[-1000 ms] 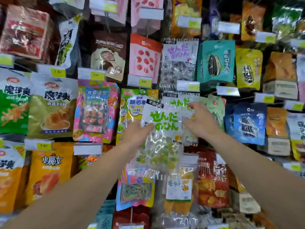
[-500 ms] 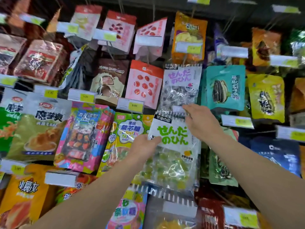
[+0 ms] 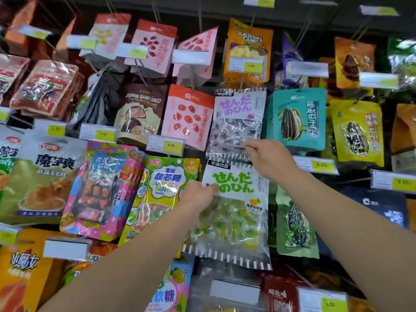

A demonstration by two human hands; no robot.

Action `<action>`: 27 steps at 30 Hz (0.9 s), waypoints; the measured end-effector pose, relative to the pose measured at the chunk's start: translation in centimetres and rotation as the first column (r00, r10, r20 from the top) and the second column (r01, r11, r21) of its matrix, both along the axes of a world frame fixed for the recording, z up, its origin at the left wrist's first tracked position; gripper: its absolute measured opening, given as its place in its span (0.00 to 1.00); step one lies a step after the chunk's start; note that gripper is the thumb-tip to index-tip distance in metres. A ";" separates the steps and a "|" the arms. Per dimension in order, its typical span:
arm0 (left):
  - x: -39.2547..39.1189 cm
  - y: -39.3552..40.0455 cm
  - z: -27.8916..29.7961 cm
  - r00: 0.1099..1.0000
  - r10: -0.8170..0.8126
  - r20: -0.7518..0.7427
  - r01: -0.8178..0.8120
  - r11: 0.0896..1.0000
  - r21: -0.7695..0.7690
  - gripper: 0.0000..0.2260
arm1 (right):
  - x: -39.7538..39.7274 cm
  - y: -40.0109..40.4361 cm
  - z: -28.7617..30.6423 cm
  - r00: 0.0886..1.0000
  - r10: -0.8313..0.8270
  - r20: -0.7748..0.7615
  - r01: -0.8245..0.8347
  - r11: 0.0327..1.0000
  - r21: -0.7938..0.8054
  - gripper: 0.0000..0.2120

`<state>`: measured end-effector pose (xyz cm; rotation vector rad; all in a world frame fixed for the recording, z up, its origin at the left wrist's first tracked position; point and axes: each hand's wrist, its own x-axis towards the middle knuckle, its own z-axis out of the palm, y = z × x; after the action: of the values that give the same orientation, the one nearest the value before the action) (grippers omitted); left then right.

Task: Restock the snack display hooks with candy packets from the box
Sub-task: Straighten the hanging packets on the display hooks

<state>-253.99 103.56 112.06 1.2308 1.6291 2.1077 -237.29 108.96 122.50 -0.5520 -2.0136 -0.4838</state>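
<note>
The green-lettered candy packet [image 3: 234,212] hangs in the middle of the display, just below the purple-lettered packet [image 3: 238,122]. My left hand [image 3: 198,195] pinches its left edge beside the green letters. My right hand [image 3: 267,159] is at its top right corner, fingers curled onto the striped top edge by the hook [image 3: 242,162]. A teal seed bag [image 3: 299,118] hangs to the right, a pink bag [image 3: 101,190] well left.

A teal seed packet [image 3: 298,118] hangs above a yellow, slightly blurred price tag [image 3: 321,165].
</note>
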 end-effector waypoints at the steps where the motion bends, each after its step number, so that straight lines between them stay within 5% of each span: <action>1: -0.2 0.2 0.0 1.000 0.006 -0.001 -0.006 1.000 -0.011 0.15 | 0.0 -0.2 0.0 1.000 0.004 0.004 -0.004 1.000 0.002 0.15; 8: -0.7 1.2 -0.7 0.974 0.148 -0.174 -0.152 0.988 -0.012 0.15 | 0.1 -1.6 -4.8 0.990 0.017 -0.137 0.001 0.992 0.130 0.18; 12: -0.3 -0.4 -2.2 0.736 0.395 -0.549 -0.460 0.888 0.022 0.19 | 0.3 -0.4 -9.9 1.000 -0.008 0.023 0.008 1.000 -0.017 0.19; 18: -1.2 -1.6 -5.0 0.509 0.361 -0.781 -0.459 0.882 0.109 0.34 | 0.2 1.0 -12.8 0.958 -0.095 0.271 0.133 0.983 -0.126 0.38; 27: -1.2 0.0 -4.9 0.536 0.257 -0.804 -0.420 0.907 0.010 0.37 | -0.6 1.6 -13.6 0.938 -0.187 0.291 0.220 0.972 -0.085 0.40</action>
<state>-255.22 103.56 107.16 2.1213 2.5455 1.5406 -237.94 110.52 108.88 -0.8076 -2.2788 -0.6009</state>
